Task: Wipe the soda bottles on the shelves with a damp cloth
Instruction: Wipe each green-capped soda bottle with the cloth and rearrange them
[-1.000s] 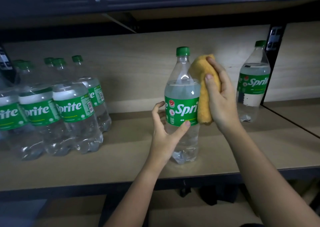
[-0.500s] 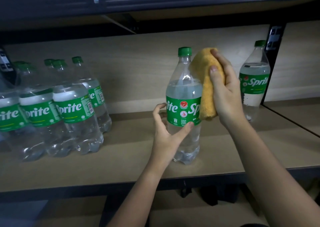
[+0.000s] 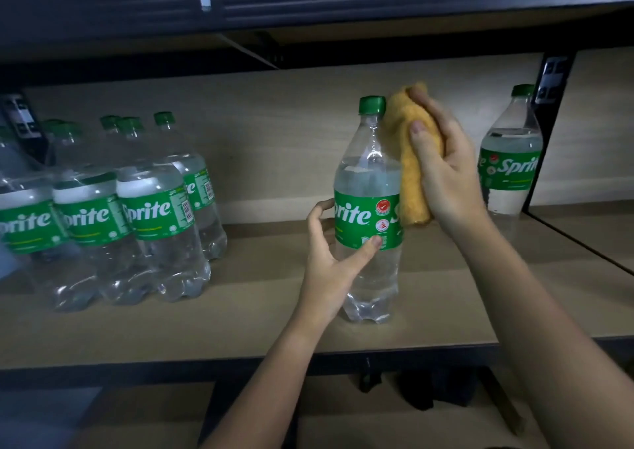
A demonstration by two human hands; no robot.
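**Mid-wipe: centre bottle, upper right side**

We've got the soda bottle point(image 3: 368, 208) upright on the shelf point(image 3: 240, 328). Our left hand point(image 3: 329, 263) grips it at the label, thumb in front. Right hand point(image 3: 446, 170) clutches the yellow cloth point(image 3: 408, 160), pressed vs. neck and shoulder. Next, prob.: turn bottle w/ left, wipe down. The bottles at left point(image 3: 103, 215) look untouched.

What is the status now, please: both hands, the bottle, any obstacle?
Left hand grips middle bottle at label. Right hand presses yellow cloth on its shoulder. Bottle upright on shelf. Nothing in way.
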